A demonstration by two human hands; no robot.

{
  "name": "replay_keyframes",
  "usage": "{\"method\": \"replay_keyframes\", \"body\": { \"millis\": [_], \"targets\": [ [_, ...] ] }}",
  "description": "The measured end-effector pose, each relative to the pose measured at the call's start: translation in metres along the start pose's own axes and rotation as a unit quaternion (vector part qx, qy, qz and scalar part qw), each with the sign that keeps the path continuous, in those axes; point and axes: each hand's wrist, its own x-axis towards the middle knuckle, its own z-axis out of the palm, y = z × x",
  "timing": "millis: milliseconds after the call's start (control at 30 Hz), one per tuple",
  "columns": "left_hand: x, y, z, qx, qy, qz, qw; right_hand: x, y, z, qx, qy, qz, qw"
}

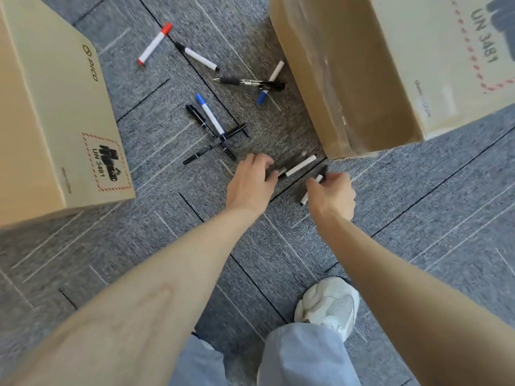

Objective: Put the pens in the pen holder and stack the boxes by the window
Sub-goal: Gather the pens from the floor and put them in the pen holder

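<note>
Pens lie scattered on the grey carpet between two cardboard boxes. My left hand point(250, 181) reaches down and pinches the black end of a white marker point(301, 165) lying by the right box's corner. My right hand point(331, 195) grips another white marker with a black cap point(313, 188). Farther off lie a red-capped marker point(154, 43), a black-tipped white marker point(198, 57), a black gel pen point(250, 83), a blue-capped marker point(269, 83), another blue marker point(210, 114) and two crossed black pens point(213, 140). No pen holder is in view.
A closed cardboard box point(55, 115) stands at the left, a second cardboard box point(390, 65) at the upper right. My white shoe point(330, 305) and light trouser legs are at the bottom, close under my arms.
</note>
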Motion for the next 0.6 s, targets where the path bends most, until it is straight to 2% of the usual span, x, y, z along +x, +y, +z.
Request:
{"method": "replay_keyframes", "body": {
  "millis": [67,267,467,600],
  "targets": [
    [0.003,0.005,0.004,0.005,-0.005,-0.032,0.999,0.0,0.002,-0.006,-0.01,-0.004,-0.027,1.0],
    [0.005,0.014,0.006,0.136,-0.059,-0.036,0.988,-0.01,0.026,-0.023,-0.019,-0.063,-0.124,0.99],
    [-0.001,0.015,0.007,0.31,-0.086,0.024,0.947,-0.023,0.017,-0.027,-0.065,-0.164,-0.102,0.979],
    [0.0,0.016,0.003,0.289,-0.109,0.042,0.95,-0.021,-0.001,-0.029,-0.054,-0.168,-0.11,0.978]
  ]
}}
